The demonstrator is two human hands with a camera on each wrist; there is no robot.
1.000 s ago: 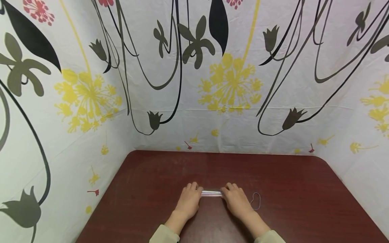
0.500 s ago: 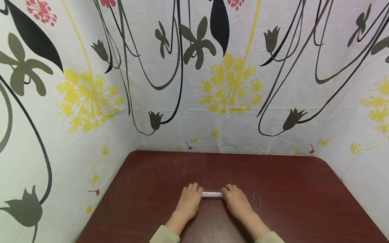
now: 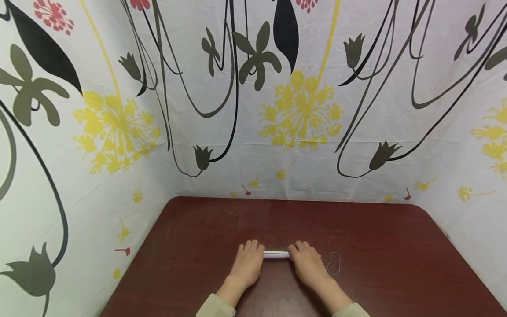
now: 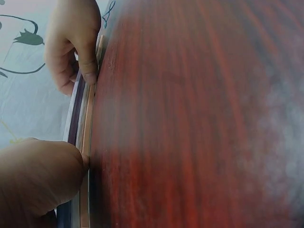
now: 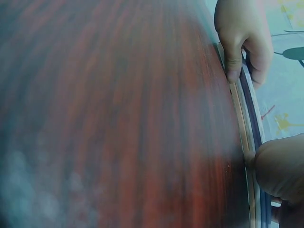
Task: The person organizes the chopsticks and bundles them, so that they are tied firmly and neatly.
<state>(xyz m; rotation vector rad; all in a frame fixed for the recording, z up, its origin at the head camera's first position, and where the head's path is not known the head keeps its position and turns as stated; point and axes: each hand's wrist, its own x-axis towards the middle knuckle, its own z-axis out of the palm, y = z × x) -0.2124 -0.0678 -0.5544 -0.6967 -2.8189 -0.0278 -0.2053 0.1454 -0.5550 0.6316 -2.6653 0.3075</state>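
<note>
A bundle of long thin sticks [image 3: 277, 254] lies crosswise on the table, held at both ends. Its top side looks white in the head view; in the left wrist view a pale, a dark purple and a tan stick [image 4: 87, 128] run side by side. My left hand [image 3: 248, 262] grips the left part, fingers over the far side and thumb on the near side. With my right hand [image 3: 310, 263] I hold the right part the same way; a small tip sticks out beyond it. The parts under both hands are hidden.
A thin loop like a rubber band [image 3: 334, 263] lies just right of my right hand. The dark red table [image 3: 356, 229] has rounded far corners. Floral-patterned cloth [image 3: 245, 123] hangs behind it and along both sides.
A second ago several separate stick edges showed between my hands; now the bundle looks more even and closely packed. Both hands have stayed nearly in place.
</note>
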